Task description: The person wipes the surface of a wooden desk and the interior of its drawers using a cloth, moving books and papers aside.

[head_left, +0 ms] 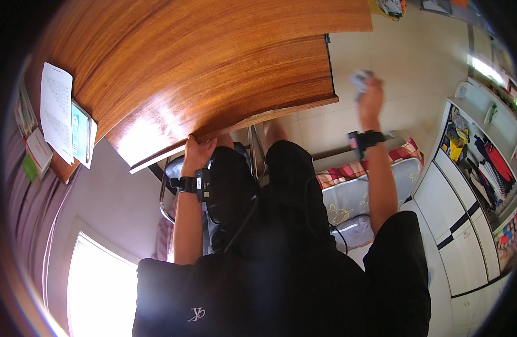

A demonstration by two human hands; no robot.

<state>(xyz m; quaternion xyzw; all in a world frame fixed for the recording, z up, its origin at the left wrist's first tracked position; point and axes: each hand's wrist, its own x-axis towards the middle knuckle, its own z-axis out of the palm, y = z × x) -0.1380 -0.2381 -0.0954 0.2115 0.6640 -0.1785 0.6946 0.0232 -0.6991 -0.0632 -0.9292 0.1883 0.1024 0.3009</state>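
A brown wood-grain board (236,84) extends toward me from under the larger desktop (213,17). My left hand (198,154) is closed on its near edge, left of the middle, with the thumb up against the rim and the other fingers partly hidden. Out to the right, past the end of the board, my right hand (371,104) is raised over the floor and blurred by motion. It is closed around a small grey-and-white, crumpled-looking thing (360,80), too smeared to name surely. Each wrist wears a black strap with a small device.
Papers and a booklet (57,106) lie at the desk's left end, beside a purple curtain (22,196). At right are a low bed with a checked cover (404,150) and an open white wardrobe (461,224) with clothes. A chair frame (167,191) stands near my legs.
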